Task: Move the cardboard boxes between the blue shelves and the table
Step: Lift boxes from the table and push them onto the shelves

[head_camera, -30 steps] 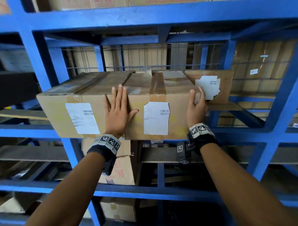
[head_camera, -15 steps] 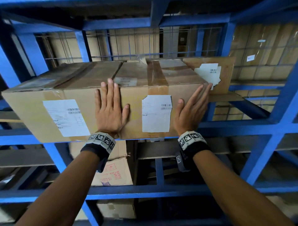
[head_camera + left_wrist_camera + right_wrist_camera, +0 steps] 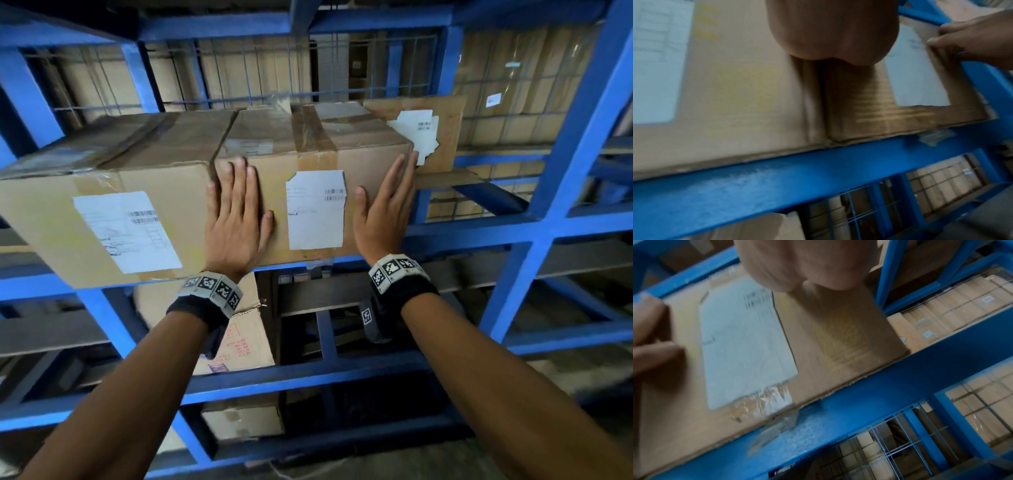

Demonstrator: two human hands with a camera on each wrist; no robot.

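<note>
Flat-palmed contact only: both hands lie spread, fingers straight, clamped on nothing. Blue shelves (image 3: 534,219) carry two cardboard boxes side by side. Right box (image 3: 308,144) sits at twelve o'clock of both wrists. Left hand (image 3: 236,219) presses its front face at nine o'clock; right hand (image 3: 387,212) presses at three o'clock. Judgement: this box is shelved; seating remains.
</note>
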